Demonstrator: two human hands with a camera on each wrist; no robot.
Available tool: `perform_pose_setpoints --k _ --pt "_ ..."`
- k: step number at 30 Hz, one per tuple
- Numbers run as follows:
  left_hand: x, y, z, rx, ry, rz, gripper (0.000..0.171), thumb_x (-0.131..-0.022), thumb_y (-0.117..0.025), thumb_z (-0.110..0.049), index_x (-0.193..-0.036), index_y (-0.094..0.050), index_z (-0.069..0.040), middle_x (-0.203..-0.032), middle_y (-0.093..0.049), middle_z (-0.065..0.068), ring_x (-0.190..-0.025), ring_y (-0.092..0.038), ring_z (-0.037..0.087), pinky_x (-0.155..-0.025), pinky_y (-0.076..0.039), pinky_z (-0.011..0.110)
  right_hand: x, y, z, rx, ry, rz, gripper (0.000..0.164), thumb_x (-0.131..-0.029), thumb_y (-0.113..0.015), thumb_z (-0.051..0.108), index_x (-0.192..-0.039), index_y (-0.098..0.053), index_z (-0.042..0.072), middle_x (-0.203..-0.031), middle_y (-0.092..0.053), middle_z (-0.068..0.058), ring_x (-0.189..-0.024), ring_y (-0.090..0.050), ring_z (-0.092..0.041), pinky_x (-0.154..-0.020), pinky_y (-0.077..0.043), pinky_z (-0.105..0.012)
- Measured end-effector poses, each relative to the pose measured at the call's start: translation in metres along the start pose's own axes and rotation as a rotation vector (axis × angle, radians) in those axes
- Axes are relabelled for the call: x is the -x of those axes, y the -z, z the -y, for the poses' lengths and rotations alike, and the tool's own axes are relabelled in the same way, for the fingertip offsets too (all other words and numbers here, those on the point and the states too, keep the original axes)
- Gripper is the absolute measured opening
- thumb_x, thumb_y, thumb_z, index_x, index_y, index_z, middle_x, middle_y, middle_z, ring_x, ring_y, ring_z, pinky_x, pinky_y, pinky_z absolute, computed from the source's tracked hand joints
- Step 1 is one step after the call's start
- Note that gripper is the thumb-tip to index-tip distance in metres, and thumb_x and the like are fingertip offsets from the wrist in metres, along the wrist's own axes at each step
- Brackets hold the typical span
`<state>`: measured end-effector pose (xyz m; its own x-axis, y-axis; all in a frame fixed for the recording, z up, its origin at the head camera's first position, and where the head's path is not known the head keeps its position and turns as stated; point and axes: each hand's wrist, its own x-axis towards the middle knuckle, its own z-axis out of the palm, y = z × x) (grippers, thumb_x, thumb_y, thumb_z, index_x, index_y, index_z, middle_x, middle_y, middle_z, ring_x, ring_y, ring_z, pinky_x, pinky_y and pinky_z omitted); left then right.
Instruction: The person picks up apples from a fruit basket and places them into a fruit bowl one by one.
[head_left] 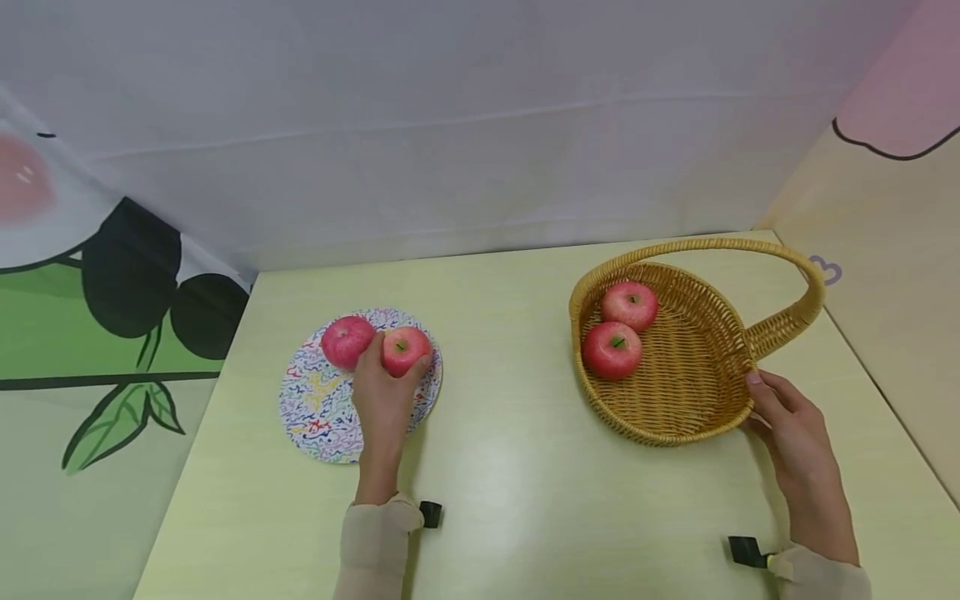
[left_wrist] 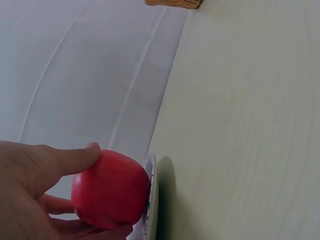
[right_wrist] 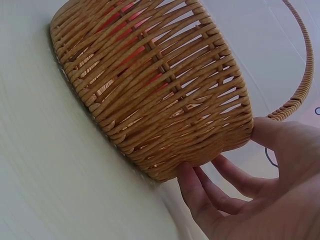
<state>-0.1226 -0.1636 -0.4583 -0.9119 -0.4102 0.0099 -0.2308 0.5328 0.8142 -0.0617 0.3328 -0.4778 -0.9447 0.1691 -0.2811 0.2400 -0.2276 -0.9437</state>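
Note:
My left hand (head_left: 382, 400) holds a red apple (head_left: 406, 350) over the right part of a round plate (head_left: 322, 417) with a colourful squiggle pattern. The thumb and fingers wrap its sides in the left wrist view, where the apple (left_wrist: 112, 190) is close against the plate; contact cannot be told. Another apple (head_left: 347, 342) lies on the plate just left of the fingers. At the right, my right hand (head_left: 798, 437) grips the wall of a wicker basket (head_left: 678, 400), thumb at the rim and fingers outside below. Inside its left side sit two apples, one (head_left: 630, 305) behind the other (head_left: 612, 351).
Both plate and basket stand on a pale wood-look table (head_left: 510, 467). The basket's arched handle (head_left: 705, 244) rises over its back right side. A light cloth wall (head_left: 465, 183) borders the table's back edge, and a printed panel (head_left: 900, 333) runs along the right.

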Motion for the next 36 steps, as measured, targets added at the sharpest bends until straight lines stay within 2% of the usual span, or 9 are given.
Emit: perform_pose_setpoints --k 8,15,22,36 --pt "0.0008 0.0008 -0.0021 -0.026 0.028 0.027 0.083 -0.091 -0.082 -0.03 -0.16 -0.039 -0.01 -0.156 -0.049 0.014 -0.143 -0.048 0.035 -0.117 -0.046 0.057 -0.0006 0.0009 -0.0006 0.001 -0.007 0.001 0.016 -0.106 -0.061 0.026 -0.12 -0.068 0.025 -0.105 -0.071 0.018 -0.092 -0.068 0.001 -0.075 -0.056 -0.015" --pt "0.0017 0.0024 -0.0056 -0.059 0.029 0.059 0.085 -0.091 -0.082 -0.024 -0.16 -0.035 -0.008 -0.156 -0.047 0.017 -0.145 -0.045 0.037 -0.118 -0.043 0.06 -0.0012 0.0014 -0.0016 -0.01 0.009 0.009 0.016 -0.106 -0.061 0.024 -0.12 -0.069 0.024 -0.107 -0.069 0.017 -0.092 -0.068 0.0 -0.075 -0.056 -0.015" --pt "0.0031 0.0054 -0.0084 -0.083 0.035 0.095 0.09 -0.091 -0.082 -0.02 -0.163 -0.029 -0.01 -0.158 -0.043 0.017 -0.146 -0.042 0.038 -0.117 -0.044 0.062 -0.0016 0.0017 -0.0028 -0.024 0.015 0.005 0.016 -0.106 -0.061 0.023 -0.119 -0.07 0.024 -0.109 -0.068 0.016 -0.093 -0.068 0.0 -0.075 -0.056 -0.016" --pt "0.0055 0.0071 -0.005 -0.093 0.069 0.116 0.094 -0.091 -0.081 -0.018 -0.165 -0.023 -0.013 -0.158 -0.042 0.018 -0.147 -0.04 0.039 -0.116 -0.043 0.065 -0.0014 0.0008 -0.0035 -0.024 0.008 0.0 0.016 -0.106 -0.061 0.024 -0.12 -0.069 0.024 -0.11 -0.067 0.016 -0.094 -0.067 0.0 -0.075 -0.056 -0.015"
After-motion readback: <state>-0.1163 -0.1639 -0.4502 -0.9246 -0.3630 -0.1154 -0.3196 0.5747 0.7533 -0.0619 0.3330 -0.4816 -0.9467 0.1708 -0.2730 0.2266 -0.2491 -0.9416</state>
